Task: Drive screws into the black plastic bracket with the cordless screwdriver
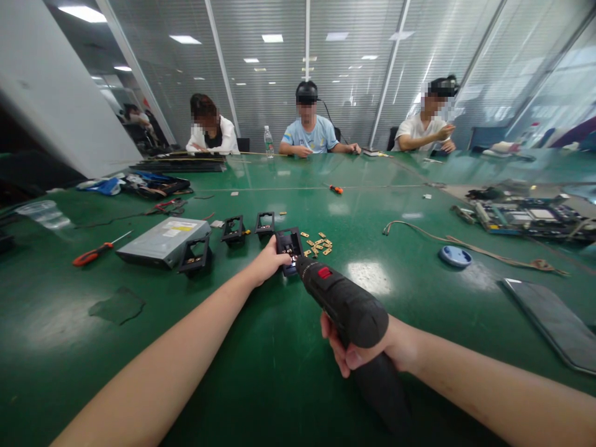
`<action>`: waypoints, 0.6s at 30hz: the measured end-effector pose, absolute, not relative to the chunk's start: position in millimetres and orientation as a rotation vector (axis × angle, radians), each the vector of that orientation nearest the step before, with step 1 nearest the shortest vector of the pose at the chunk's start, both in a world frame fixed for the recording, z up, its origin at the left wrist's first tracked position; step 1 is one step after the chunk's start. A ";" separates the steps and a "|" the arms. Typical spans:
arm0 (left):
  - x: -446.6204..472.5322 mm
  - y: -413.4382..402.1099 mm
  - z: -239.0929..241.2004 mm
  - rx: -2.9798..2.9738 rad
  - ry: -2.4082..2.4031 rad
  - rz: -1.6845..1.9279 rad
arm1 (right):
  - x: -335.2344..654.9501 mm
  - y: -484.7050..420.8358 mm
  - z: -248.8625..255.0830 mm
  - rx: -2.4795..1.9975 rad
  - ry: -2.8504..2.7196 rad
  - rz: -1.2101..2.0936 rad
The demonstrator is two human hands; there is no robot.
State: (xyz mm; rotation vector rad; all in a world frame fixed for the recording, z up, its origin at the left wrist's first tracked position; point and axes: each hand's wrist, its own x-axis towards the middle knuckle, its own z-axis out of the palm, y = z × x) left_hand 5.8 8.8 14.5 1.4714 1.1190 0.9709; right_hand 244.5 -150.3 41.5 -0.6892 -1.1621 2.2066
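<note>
My left hand [267,264] grips the left side of a black plastic housing [290,241] on the green table, with some shiny metal parts inside it. Wrapped round the handle of a black cordless drill [344,298] is my right hand [347,347]. The drill has a red switch on top, and its front end points into the housing; the tip's exact contact is too small to tell. Just right of the housing lie several small brass plates [320,243]. Three similar black frames, a near one [195,256], a middle one [233,230] and a far one [265,224], stand to the left.
A silver disc drive [165,241] and an orange screwdriver [95,253] lie left. Rightward are a blue round lid [455,256], a cable [465,241], a phone [549,320] and circuit boards [526,214]. Another screwdriver [335,189] lies ahead. Three people sit across the table.
</note>
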 end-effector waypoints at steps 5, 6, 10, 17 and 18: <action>6.3 8.5 14.4 1.456 1.108 0.974 | 245.5 -151.0 41.2 -0.689 -1.154 2.192; 6.5 8.4 14.5 1.452 1.102 0.977 | 245.3 -151.0 41.1 -0.688 -1.156 2.191; 7.0 8.4 14.6 1.455 1.078 0.978 | 244.4 -151.0 41.0 -0.703 -1.162 2.196; 6.2 9.7 14.1 1.448 1.082 0.981 | 245.0 -150.1 41.5 -0.697 -1.194 2.194; 6.1 9.9 14.1 1.446 1.082 0.978 | 245.0 -150.0 41.5 -0.695 -1.195 2.195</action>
